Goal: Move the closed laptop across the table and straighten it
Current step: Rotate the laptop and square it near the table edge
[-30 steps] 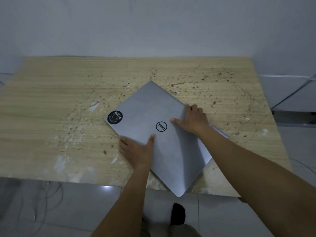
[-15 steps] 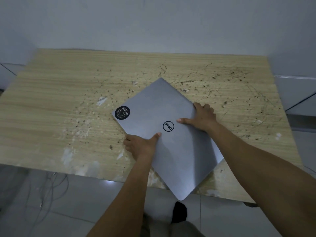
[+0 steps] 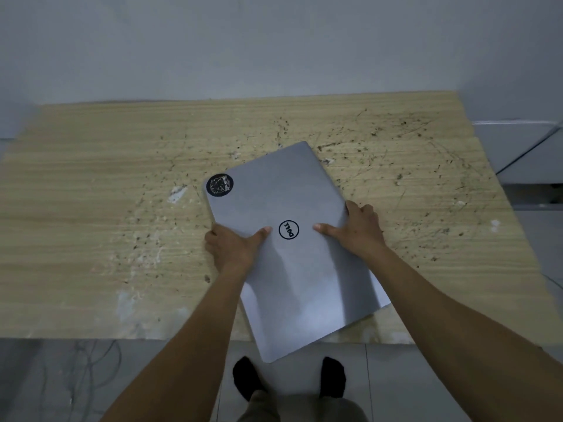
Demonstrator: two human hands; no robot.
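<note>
A closed silver laptop (image 3: 280,190) lies skewed on the wooden table (image 3: 91,239), with a round black sticker near its far left corner and a ringed logo in the middle of the lid. Its near corner juts past the table's front edge. My left hand (image 3: 233,249) grips the laptop's left edge, thumb on the lid. On the opposite edge my right hand (image 3: 358,228) holds the laptop too, its thumb pointing at the logo.
The tabletop is scratched and stained, with a pale wall behind it. Cables lie on the tiled floor at the lower left. My two dark feet (image 3: 246,379) stand just below the table's front edge. A grey ledge sits off the table's right side.
Both hands have turned the laptop clockwise, so it lies less diagonal than before. Its far corner has swung right and the sticker corner has moved away from me.
</note>
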